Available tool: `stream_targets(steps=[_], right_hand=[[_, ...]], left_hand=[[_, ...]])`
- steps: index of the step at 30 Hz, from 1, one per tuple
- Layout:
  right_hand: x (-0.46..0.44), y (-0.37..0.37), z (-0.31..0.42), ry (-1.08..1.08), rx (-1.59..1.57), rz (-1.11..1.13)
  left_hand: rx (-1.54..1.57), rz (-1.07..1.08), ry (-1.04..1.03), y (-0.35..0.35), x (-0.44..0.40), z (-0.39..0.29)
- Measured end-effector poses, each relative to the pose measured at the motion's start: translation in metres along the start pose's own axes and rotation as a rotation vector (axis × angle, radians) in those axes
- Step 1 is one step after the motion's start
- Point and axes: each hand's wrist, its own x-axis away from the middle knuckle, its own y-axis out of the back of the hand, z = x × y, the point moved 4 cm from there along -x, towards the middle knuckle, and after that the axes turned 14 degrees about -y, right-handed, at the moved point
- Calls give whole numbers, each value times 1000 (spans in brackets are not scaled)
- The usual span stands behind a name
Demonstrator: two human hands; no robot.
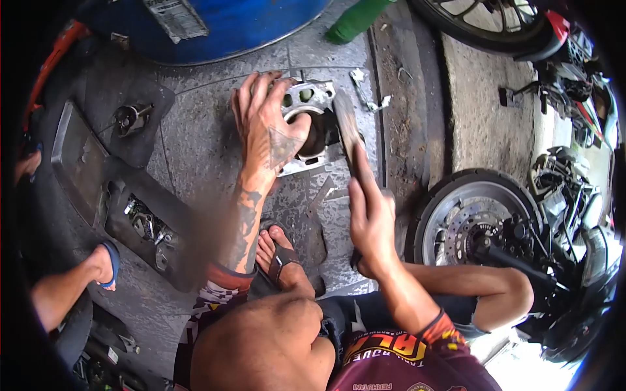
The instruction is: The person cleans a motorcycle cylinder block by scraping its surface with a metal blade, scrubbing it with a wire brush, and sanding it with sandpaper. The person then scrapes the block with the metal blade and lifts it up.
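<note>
A metal engine cylinder block [321, 92] with a large round bore stands on the tiled floor in front of me. My left hand [270, 133] grips its left side, the thumb reaching over the rim of the bore. In my right hand [373, 218] is a long flat tool with a worn grey end [347, 117], perhaps a brush; its exact kind is unclear. That end lies along the block's right edge, close against it. Part of the block is covered by my left hand.
A blue drum [248, 29] and a green bottle [358, 21] stand beyond the block. Rightward lie a motorcycle wheel [430, 215] and several parts. A metal tray [78, 163], a box of parts [147, 225] and another person's foot [104, 266] are at left.
</note>
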Motion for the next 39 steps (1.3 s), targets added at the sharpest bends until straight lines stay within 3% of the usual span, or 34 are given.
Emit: stream_targets(steps=[1,2,5,9,12,15,20,26,30,31,32,35,39], right_hand=[[29,11,-17,6,188,42],[53,17,-32,-141,271,182],[-5,8,6,9,124,40],[-72,-9,37,-17,112,59],[-11,-1,6,42,66,10],[34,14,-22,66,227,26],[-90,-13,33,59,91,-39],[43,13,-23,100,247,-6],[-64,-8,24,14,30,-21],[-93,-15,32,102,108,-68],[-101,-17,41,55,124,-47],[-19,-5,13,50,16,22],[39,16,-7,-17,272,67]], left_hand=[[32,0,21,-2,0,2],[62,-8,6,-2,1,3],[136,19,-17,0,-1,2],[45,35,-20,1,0,0],[37,17,12,0,2,2],[78,-3,-18,1,-1,3],[62,-19,-35,1,-3,-3],[83,-6,25,1,-1,3],[104,-52,4,1,0,4],[94,-48,19,3,-2,2],[90,-26,35,2,-1,1],[91,-90,26,2,-2,2],[145,-50,42,-1,1,5]])
